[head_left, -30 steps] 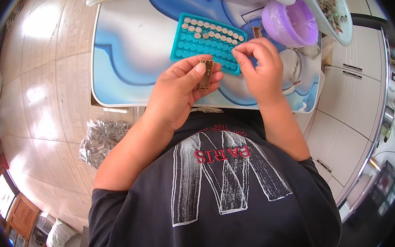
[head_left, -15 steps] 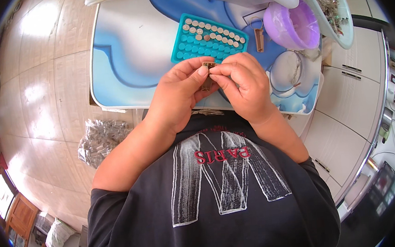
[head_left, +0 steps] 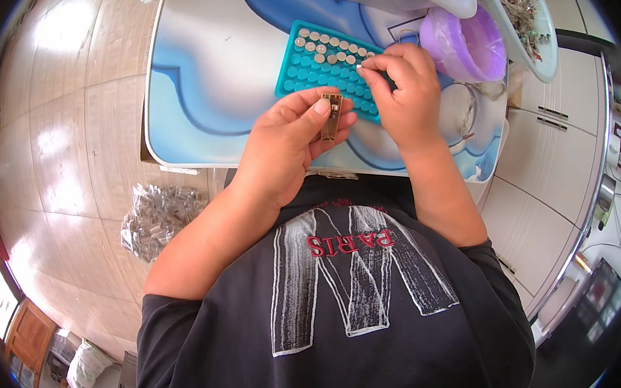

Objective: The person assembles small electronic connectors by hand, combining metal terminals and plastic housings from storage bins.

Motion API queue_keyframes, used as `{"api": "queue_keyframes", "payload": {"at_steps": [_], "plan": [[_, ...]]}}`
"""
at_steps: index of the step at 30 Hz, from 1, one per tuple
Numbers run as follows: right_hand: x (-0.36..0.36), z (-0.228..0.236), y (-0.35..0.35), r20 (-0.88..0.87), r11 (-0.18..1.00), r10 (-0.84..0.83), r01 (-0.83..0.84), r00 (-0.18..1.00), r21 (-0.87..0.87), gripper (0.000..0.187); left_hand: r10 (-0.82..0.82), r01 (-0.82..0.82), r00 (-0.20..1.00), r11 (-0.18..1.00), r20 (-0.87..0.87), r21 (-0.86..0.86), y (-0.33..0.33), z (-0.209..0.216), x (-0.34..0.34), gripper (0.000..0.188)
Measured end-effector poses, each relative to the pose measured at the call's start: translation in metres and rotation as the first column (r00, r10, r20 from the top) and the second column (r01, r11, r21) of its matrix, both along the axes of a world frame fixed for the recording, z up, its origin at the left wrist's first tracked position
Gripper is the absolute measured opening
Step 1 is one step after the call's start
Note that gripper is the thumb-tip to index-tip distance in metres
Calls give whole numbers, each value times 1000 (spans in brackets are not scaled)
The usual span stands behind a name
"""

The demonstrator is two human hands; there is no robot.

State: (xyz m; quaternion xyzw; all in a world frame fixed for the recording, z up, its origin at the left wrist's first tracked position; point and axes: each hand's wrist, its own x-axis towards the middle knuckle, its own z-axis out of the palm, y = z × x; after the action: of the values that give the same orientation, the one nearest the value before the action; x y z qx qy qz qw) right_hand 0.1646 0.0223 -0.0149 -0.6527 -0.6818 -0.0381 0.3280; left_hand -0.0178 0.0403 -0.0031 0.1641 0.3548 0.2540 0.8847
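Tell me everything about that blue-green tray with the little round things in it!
The teal tray is a flat plastic-looking rectangle with rows of small round pockets. It lies tilted on the blue-and-white table. Small silver discs fill the far rows; the nearer pockets look empty. The right hand rests over its right end, fingertips pinching at one pocket.

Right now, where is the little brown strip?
In the head view, the little brown strip is pinched in the left hand, just below the teal tray and left of the right hand.

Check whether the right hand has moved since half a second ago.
Yes. The right hand left the left hand and reached forward onto the teal tray.
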Motion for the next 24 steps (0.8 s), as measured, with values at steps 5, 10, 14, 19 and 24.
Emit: {"api": "queue_keyframes", "payload": {"at_steps": [5, 10, 14, 19, 24], "plan": [[-17, 17, -12, -197, 985, 173, -166, 965, 55, 15, 14, -14, 1000, 1000, 19, -10, 0, 1, 0, 28], [-26, 17, -18, -159, 977, 211, -209, 964, 32, 16, 19, -18, 999, 1000, 35, -21, -1, -2, 1, 26], [-29, 15, -21, -166, 969, 247, -244, 955, 38, 15, 14, -13, 1000, 1000, 27, -11, -3, -3, -1, 26], [-12, 15, -18, -219, 957, 284, -290, 933, 7, 15, 3, -3, 1000, 1000, 21, 9, -2, -2, 0, 26], [5, 3, -3, 8, 1000, -23, 23, 1000, 11, 15, 6, -6, 1000, 1000, -26, 6, -1, 0, 1, 29]]}}
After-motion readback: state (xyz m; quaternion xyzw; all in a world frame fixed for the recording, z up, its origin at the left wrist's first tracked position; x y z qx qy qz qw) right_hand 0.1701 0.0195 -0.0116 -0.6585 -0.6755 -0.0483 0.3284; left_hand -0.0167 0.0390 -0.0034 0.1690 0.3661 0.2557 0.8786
